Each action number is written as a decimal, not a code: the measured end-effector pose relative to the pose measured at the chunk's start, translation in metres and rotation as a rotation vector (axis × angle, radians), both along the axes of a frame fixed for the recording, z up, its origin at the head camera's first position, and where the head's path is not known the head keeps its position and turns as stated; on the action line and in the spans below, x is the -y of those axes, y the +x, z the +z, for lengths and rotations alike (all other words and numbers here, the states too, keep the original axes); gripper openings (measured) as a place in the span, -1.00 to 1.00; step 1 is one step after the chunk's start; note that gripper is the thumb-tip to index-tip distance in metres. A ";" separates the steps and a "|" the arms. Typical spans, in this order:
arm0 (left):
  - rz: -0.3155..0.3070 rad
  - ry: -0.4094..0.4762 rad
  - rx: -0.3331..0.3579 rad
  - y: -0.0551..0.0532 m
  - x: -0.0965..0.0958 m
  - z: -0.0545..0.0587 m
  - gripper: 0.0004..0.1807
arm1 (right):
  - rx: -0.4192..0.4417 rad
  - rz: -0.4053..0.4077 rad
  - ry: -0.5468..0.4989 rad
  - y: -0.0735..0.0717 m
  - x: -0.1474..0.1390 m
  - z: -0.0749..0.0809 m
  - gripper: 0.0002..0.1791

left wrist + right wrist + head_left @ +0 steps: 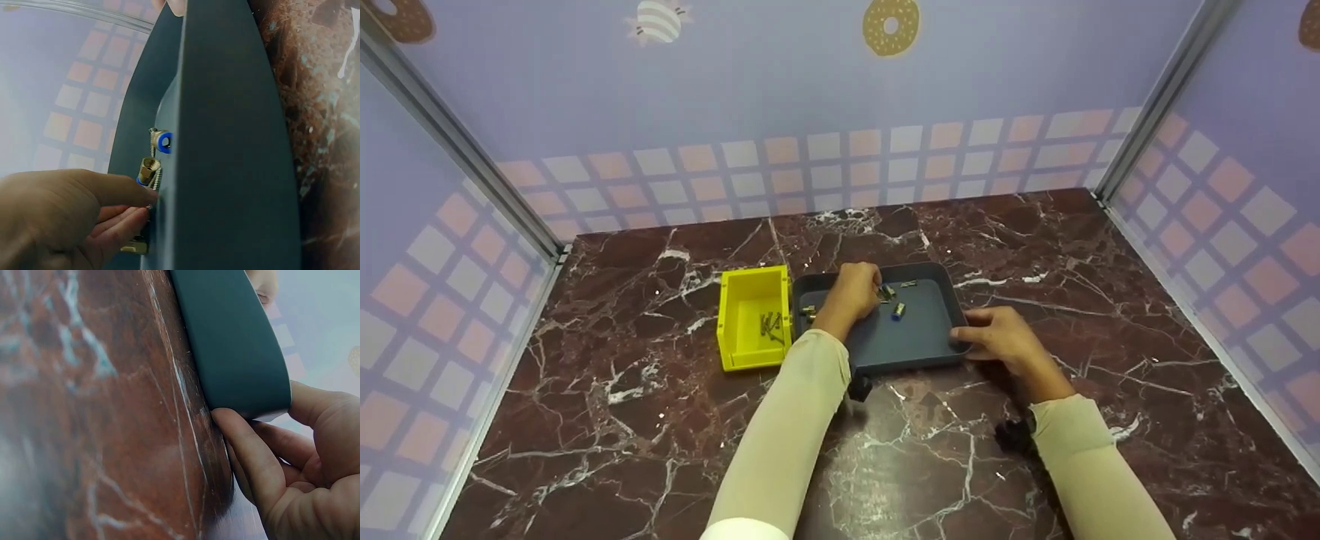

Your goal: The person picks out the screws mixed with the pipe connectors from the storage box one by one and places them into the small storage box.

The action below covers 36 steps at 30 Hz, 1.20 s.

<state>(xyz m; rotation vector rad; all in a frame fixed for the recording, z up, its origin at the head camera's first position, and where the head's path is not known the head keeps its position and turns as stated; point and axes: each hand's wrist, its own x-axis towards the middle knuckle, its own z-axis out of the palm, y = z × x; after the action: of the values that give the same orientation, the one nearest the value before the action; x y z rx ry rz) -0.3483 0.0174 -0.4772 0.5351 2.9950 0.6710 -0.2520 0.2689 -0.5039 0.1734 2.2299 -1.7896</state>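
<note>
Right hand [1001, 339] grips grey tray [900, 346].

Two hands show, a left hand [853, 291] near the centre of the frame and a right hand [1001, 337] right of centre, with two sleeves [780, 435] below. One yellow bin [754, 289] and one grey tray [915, 345] stand mid-frame. The screws [765, 324] inside the bin overlap too much to count. The tray has at least three brass fittings [899, 308]. Three doughnut pictures [877, 26] line the top edge
</note>
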 end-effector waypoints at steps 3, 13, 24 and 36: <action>-0.001 -0.022 0.013 0.001 0.001 0.001 -0.77 | 0.001 -0.006 0.015 0.000 -0.001 0.000 -0.30; 0.000 0.030 0.070 0.004 0.006 -0.001 -0.93 | -0.013 0.004 0.012 0.001 0.000 -0.001 -0.33; 0.027 0.232 0.101 0.007 0.023 0.008 -0.87 | -0.016 0.005 0.003 0.001 0.000 -0.001 -0.32; 0.086 0.494 0.198 0.020 0.051 0.040 -0.82 | 0.003 0.010 -0.001 0.000 -0.001 -0.001 -0.32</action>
<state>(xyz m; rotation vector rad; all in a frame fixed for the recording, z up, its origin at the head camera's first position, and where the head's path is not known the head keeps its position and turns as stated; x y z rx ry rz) -0.3283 -0.0333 -0.4368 0.3239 2.6712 1.3943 -0.2518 0.2701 -0.5046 0.1646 2.2247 -1.7842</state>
